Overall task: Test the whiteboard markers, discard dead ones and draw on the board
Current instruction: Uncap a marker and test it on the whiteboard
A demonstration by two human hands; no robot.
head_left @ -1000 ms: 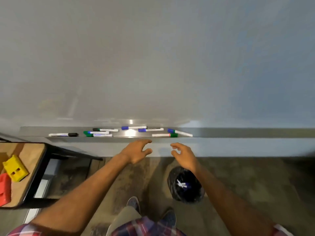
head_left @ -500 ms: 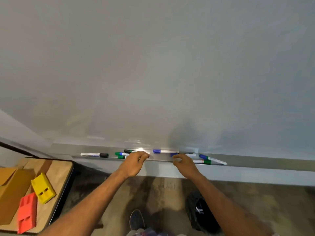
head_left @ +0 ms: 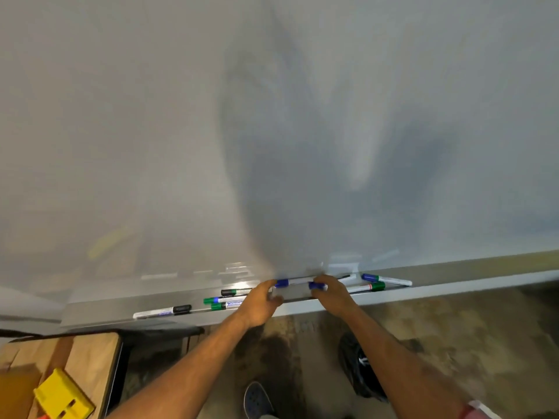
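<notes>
A large whiteboard point(head_left: 151, 131) fills the view, with a metal tray point(head_left: 453, 285) along its lower edge. Several markers lie in the tray: a black-capped one point(head_left: 163, 311), green-capped ones point(head_left: 222, 301), and more to the right point(head_left: 385, 279). My left hand point(head_left: 260, 302) pinches the blue cap end of a white marker point(head_left: 295, 281) at the tray's middle. My right hand point(head_left: 331, 293) has its fingers curled over a second blue-capped marker point(head_left: 317, 286), whose body is hidden under the hand. Both markers are still down at the tray.
A black-bagged bin point(head_left: 360, 370) stands on the floor below my right forearm. At lower left a wooden table point(head_left: 90, 352) holds a yellow block point(head_left: 63, 397) and cardboard. My shoe point(head_left: 257, 400) shows on the mottled floor.
Both hands rose from below the tray to its middle and closed on the two blue-capped markers. My view tilted up, showing more board.
</notes>
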